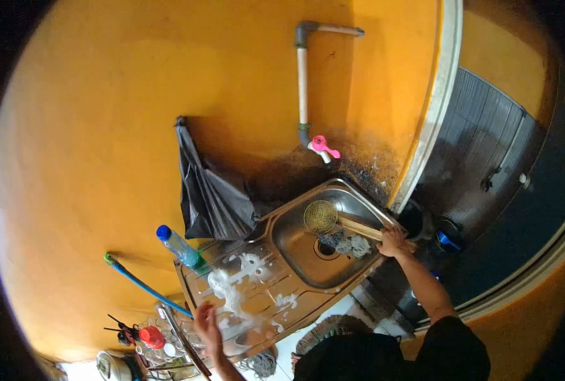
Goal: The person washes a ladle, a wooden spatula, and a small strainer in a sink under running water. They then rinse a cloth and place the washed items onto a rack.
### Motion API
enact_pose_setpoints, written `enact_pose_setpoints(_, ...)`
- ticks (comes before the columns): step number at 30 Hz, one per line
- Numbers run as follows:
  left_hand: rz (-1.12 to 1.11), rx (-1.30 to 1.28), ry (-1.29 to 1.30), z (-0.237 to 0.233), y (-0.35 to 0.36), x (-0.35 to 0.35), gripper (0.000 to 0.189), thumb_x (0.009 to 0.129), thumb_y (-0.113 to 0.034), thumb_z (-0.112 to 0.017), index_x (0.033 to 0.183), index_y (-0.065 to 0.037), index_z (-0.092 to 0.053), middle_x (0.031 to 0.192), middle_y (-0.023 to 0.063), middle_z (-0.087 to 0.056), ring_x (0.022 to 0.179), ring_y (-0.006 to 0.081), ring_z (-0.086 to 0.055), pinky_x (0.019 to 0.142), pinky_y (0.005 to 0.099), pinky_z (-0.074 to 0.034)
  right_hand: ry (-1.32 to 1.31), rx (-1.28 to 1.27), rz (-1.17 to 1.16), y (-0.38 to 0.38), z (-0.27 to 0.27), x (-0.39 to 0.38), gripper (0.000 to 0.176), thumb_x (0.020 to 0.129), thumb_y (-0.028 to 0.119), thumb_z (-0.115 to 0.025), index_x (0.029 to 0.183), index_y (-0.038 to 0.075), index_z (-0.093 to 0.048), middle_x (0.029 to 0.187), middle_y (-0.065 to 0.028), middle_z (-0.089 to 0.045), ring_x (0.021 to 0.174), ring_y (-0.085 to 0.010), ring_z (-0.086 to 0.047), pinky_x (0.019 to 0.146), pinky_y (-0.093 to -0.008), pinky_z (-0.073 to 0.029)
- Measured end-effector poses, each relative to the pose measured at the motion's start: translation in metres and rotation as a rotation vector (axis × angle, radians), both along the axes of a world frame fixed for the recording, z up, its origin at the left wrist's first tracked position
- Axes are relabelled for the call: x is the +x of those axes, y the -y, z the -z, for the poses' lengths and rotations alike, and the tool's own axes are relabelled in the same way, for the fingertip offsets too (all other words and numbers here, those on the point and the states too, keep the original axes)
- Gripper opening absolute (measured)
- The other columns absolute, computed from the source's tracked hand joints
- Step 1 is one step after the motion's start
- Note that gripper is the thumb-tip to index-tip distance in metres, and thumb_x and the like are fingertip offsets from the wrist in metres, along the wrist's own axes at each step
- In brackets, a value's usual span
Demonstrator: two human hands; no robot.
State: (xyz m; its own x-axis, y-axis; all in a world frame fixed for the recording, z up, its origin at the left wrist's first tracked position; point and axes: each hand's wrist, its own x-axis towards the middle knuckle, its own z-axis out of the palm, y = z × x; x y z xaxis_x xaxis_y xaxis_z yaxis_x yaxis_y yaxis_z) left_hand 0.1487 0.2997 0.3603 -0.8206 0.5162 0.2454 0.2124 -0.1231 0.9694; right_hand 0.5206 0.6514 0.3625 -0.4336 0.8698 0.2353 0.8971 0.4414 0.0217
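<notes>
My right hand (pixel 393 242) is closed around the wooden handle of a round wire-mesh strainer (pixel 320 217) at the right rim of the sink basin. The strainer's mesh head lies over the back part of the steel sink (pixel 301 270). Below the handle, near the drain, sit grey scrubbing cloths (pixel 353 246) and a darker scrubber (pixel 330 239). My left hand (pixel 207 322) is raised by the left front of the drainboard, slightly blurred, its fingers apart and nothing visible in them. White foam (pixel 226 291) covers patches of the drainboard.
A blue-capped plastic bottle (pixel 182 249) stands at the drainboard's back left. Above it hangs a black plastic bag (pixel 214 200). A pink-handled tap (pixel 321 147) juts over the sink. Left are a blue hose (pixel 146 287) and a rack with a red-lidded jar (pixel 151 337). A doorway frame (pixel 429 101) borders the right.
</notes>
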Motion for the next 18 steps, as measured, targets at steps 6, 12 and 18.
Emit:
enact_pose_setpoints(6,0.403,0.011,-0.38,-0.102,-0.172,0.086,0.015,0.071,-0.001,-0.051,0.086,0.001,-0.05,0.083,0.0078,-0.053,0.077,0.0137,-0.051,0.067,0.022,-0.04,0.065,-0.468,0.043,-0.038,-0.01,-0.004,0.03,0.066,0.021,-0.055,0.088,0.001,-0.051,0.092,-0.017,-0.05,0.089,-0.0317,-0.047,0.076,-0.0403,-0.037)
enact_pose_setpoints(12,0.242,-0.104,-1.146,-0.188,-0.319,0.134,0.034,0.068,-0.008,-0.054,0.101,-0.006,-0.045,0.107,0.0138,-0.041,0.099,0.0275,-0.039,0.081,0.0358,-0.032,-0.214,-0.155,-0.163,-0.072,0.009,0.003,0.034,0.063,0.005,-0.052,0.094,-0.003,-0.042,0.083,-0.0209,-0.051,0.072,-0.0345,-0.052,0.062,-0.0398,-0.043)
enact_pose_setpoints(18,0.282,-0.335,-1.394,-0.198,-0.357,0.118,0.03,0.072,-0.021,-0.051,0.1,-0.01,-0.047,0.113,0.0093,-0.038,0.104,0.0275,-0.035,0.083,0.0383,-0.03,-0.353,-0.137,-0.355,-0.086,-0.019,0.029,0.027,0.064,0.003,-0.049,0.09,0.001,-0.042,0.072,-0.0179,-0.05,0.067,-0.0329,-0.05,0.057,-0.0418,-0.039)
